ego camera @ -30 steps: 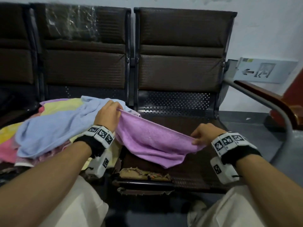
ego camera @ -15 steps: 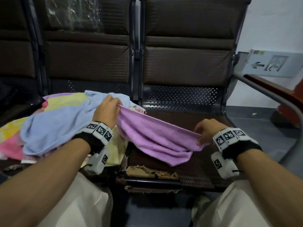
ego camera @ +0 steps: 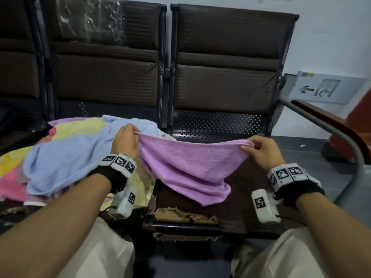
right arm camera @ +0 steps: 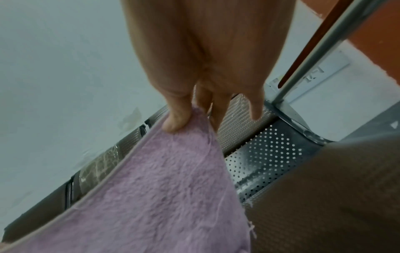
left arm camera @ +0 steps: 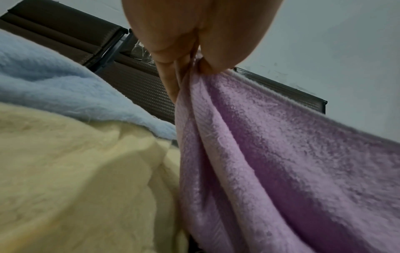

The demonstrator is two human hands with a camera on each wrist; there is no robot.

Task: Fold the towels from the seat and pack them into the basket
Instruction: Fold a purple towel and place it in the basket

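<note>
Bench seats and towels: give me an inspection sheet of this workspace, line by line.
Surface: dark brown bench seat, padding torn along its front edge.
Job's things: purple towel held stretched over that seat, lower edge resting on it; blue towel, yellow towel and pink towel heaped on the neighbouring seat. Basket: nothing seen.
Clutter: nothing seen.
Hands: left hand pinches one top corner of the purple towel; right hand pinches the other.
Cables: thin black lead from the right wrist camera; another at the left.
Surroundings: perforated metal seat backs, grey armrest rail, arrow sign on the wall.
</note>
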